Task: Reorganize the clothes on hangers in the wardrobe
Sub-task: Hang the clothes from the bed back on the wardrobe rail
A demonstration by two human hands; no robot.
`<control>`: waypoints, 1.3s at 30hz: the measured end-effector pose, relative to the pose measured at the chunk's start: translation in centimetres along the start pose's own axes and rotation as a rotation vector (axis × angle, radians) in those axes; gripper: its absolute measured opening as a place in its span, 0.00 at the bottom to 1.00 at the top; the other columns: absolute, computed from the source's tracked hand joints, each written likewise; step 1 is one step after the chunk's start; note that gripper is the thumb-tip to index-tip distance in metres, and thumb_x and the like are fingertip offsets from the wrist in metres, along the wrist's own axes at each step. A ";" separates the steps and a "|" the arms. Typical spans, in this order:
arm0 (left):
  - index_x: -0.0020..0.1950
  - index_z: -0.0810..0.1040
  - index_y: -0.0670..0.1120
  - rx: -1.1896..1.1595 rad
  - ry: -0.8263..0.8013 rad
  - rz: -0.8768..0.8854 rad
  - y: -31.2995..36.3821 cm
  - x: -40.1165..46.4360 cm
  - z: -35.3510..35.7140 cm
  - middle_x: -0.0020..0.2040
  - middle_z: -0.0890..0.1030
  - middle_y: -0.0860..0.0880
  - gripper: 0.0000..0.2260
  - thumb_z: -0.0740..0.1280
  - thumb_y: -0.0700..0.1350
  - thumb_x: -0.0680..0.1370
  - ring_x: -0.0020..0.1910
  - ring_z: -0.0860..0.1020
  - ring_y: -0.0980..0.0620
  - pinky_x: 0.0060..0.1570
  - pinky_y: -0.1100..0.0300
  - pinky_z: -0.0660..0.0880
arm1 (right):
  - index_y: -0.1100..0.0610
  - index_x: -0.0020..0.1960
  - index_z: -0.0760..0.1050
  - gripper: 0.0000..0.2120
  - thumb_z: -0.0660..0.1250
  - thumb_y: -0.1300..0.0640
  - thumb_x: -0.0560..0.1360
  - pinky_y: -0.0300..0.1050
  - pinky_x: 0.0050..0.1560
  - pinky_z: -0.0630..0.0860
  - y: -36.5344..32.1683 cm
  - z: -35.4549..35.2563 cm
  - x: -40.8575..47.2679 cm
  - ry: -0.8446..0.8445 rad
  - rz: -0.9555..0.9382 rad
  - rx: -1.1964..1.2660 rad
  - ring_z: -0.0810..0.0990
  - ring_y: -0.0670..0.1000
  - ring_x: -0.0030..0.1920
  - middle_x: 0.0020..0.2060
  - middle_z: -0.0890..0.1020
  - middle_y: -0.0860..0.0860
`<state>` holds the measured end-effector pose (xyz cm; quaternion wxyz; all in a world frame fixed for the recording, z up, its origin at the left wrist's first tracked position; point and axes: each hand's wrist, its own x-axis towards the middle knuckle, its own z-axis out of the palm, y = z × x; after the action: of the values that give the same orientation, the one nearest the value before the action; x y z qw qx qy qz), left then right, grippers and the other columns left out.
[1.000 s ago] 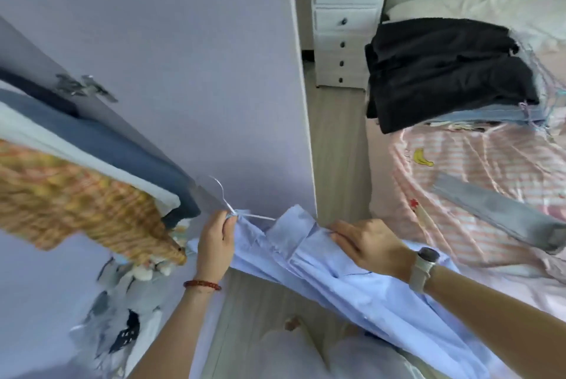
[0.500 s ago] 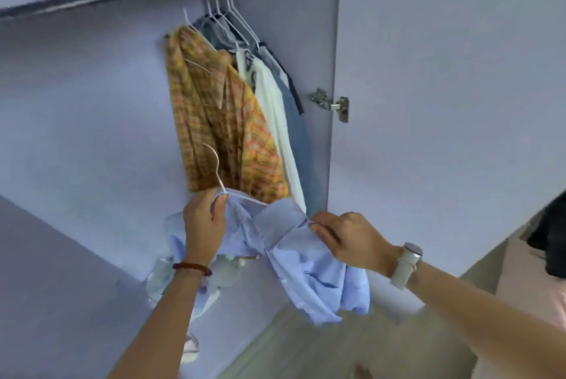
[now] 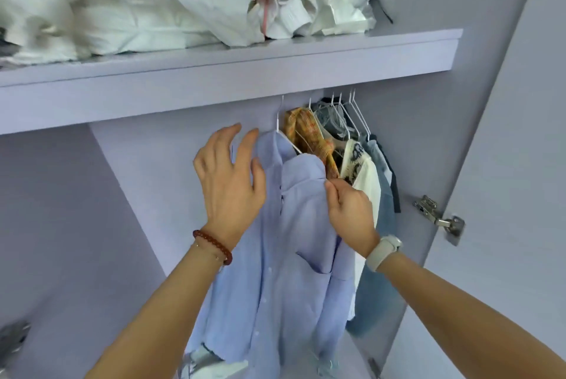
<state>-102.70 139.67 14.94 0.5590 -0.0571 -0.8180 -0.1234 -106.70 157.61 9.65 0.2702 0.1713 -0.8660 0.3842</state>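
The blue shirt (image 3: 294, 240) is hanging beside the other clothes (image 3: 361, 170), under the shelf's right end (image 3: 398, 57). Left hand (image 3: 229, 182) is spreading; right hand (image 3: 349, 210) is pinching its collar, risking tugging it off the hanger (image 3: 283, 133).

A: Where is there room under the lilac wardrobe shelf (image 3: 214, 78)?

B: Left of the hanging pale blue cotton shirt (image 3: 294, 225), down to the back panel.

A: And rightward?

B: Packed: orange plaid shirt (image 3: 309, 133), cream printed top (image 3: 364, 173), denim garment (image 3: 382, 194), white wire hangers (image 3: 352, 115), then the side wall's metal hinge (image 3: 438, 219).
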 end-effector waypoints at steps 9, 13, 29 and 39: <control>0.73 0.61 0.47 0.454 0.069 0.084 -1.4 4.8 2.1 0.72 0.61 0.39 0.29 0.64 0.44 0.73 0.72 0.51 0.40 0.68 0.37 0.49 | 0.64 0.56 0.71 0.15 0.51 0.56 0.81 0.48 0.36 0.66 0.0 5.2 7.7 0.026 0.148 -0.103 0.79 0.65 0.43 0.43 0.81 0.63; 0.73 0.59 0.48 0.532 0.117 0.125 -2.2 5.0 2.9 0.72 0.59 0.42 0.31 0.64 0.45 0.72 0.72 0.53 0.38 0.68 0.39 0.47 | 0.63 0.60 0.66 0.16 0.47 0.54 0.81 0.50 0.38 0.67 1.4 6.7 8.2 -0.130 0.226 -0.161 0.79 0.64 0.46 0.46 0.81 0.63; 0.73 0.62 0.47 0.167 -0.065 -0.044 1.0 1.0 2.0 0.74 0.60 0.40 0.26 0.57 0.48 0.74 0.73 0.53 0.39 0.69 0.37 0.47 | 0.64 0.68 0.65 0.20 0.60 0.62 0.76 0.52 0.68 0.64 1.7 0.6 -0.2 -0.066 -0.040 -0.114 0.68 0.60 0.65 0.64 0.71 0.60; 0.65 0.73 0.40 -0.337 -0.851 0.087 15.5 -17.8 6.7 0.67 0.71 0.40 0.19 0.65 0.41 0.74 0.67 0.68 0.39 0.62 0.37 0.65 | 0.53 0.74 0.52 0.23 0.49 0.52 0.80 0.51 0.73 0.43 9.3 -10.9 -22.2 -0.173 0.517 -0.572 0.48 0.52 0.75 0.74 0.55 0.51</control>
<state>-98.60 157.13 -1.80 0.1608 -0.2271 -0.9402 -0.1964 -90.06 173.88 -2.90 0.1273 -0.1031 -0.9723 0.1668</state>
